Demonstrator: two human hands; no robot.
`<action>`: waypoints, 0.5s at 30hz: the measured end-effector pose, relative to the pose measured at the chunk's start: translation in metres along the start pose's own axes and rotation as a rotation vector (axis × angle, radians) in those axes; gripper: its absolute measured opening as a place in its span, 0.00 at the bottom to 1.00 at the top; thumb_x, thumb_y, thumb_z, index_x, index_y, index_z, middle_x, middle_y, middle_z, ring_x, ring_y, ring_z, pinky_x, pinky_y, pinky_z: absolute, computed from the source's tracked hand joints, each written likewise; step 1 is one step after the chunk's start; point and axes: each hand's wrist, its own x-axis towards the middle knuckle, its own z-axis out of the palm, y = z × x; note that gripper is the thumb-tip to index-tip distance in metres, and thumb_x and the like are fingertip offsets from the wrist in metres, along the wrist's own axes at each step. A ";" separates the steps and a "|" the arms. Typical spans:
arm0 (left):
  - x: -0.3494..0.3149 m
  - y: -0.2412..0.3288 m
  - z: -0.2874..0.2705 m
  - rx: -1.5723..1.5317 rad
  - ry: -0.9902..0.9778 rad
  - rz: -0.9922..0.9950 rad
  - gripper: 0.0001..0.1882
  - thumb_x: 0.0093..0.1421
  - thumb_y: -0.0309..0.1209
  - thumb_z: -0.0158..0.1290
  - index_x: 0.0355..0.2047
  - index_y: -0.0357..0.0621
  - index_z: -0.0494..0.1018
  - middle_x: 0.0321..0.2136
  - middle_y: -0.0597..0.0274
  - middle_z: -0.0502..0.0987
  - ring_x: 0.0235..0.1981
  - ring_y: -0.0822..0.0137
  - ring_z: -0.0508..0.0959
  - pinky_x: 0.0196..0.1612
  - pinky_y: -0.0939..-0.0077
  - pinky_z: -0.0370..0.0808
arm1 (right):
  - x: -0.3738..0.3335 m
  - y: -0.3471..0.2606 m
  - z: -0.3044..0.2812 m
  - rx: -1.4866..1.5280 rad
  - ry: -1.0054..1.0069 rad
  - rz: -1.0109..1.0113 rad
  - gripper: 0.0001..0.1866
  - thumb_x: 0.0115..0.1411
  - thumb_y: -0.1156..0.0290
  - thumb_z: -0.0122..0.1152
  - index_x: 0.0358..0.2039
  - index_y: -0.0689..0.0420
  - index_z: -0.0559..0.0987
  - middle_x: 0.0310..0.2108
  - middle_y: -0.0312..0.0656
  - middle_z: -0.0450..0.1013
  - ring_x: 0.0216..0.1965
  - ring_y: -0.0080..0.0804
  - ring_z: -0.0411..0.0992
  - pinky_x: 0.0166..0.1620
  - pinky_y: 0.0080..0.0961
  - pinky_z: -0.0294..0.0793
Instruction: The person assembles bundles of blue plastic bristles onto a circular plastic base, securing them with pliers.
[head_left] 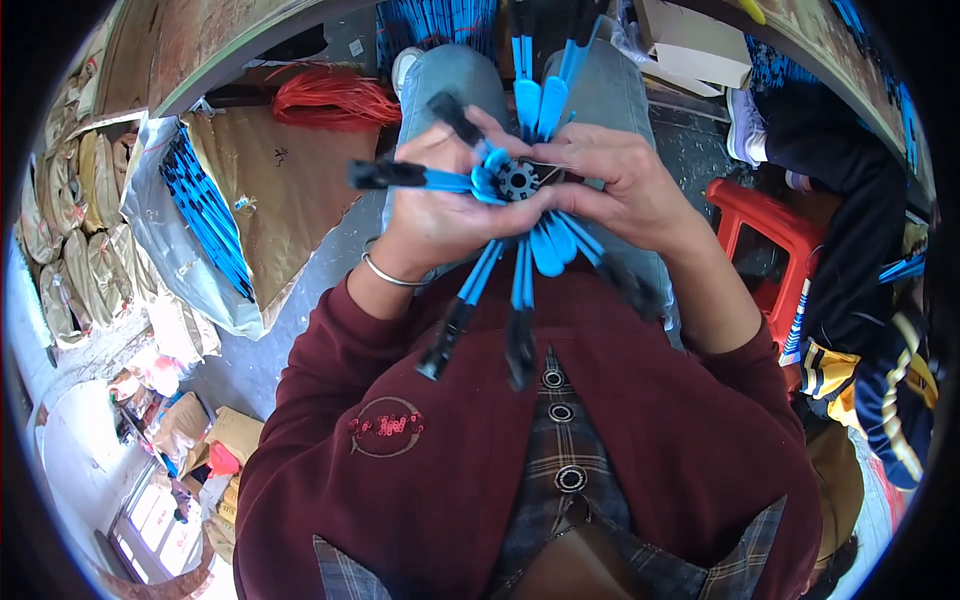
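Note:
Above my lap is an umbrella frame with a small black notched hub at its middle. Paired blue ribs with black outer parts fan out from it on several sides. My left hand is closed around the hub's left side, its thumb along the lower edge and ribs passing between its fingers. On the other side my right hand is closed in a pinch, thumb and forefinger meeting at the hub. A thin wire-like strand shows between those fingertips. What lies under the hub is hidden by the hands.
A wooden bench edge curves across the far side. Red strands lie at the far left, near a brown sheet and a bundle of blue rods. To the right are a red plastic stool and another person's dark-trousered leg.

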 end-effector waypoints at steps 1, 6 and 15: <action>0.000 0.000 0.001 -0.022 0.004 0.003 0.15 0.33 0.31 0.66 0.22 0.43 0.73 0.21 0.61 0.73 0.23 0.64 0.74 0.27 0.75 0.72 | 0.002 -0.001 -0.003 -0.012 -0.024 -0.006 0.17 0.44 0.76 0.63 0.37 0.63 0.76 0.29 0.45 0.72 0.30 0.38 0.72 0.32 0.26 0.70; 0.005 -0.008 0.001 -0.075 0.004 -0.006 0.13 0.33 0.30 0.65 0.19 0.43 0.73 0.20 0.62 0.72 0.22 0.65 0.74 0.25 0.76 0.71 | 0.003 0.002 -0.002 -0.080 -0.017 -0.094 0.16 0.42 0.75 0.63 0.34 0.63 0.76 0.29 0.46 0.71 0.31 0.41 0.72 0.33 0.29 0.70; 0.004 -0.010 0.001 -0.117 -0.007 -0.043 0.14 0.35 0.28 0.64 0.22 0.42 0.71 0.21 0.62 0.72 0.22 0.65 0.73 0.27 0.76 0.70 | 0.003 0.000 0.005 -0.119 0.046 -0.108 0.11 0.46 0.74 0.61 0.31 0.64 0.76 0.28 0.47 0.72 0.30 0.40 0.72 0.32 0.28 0.70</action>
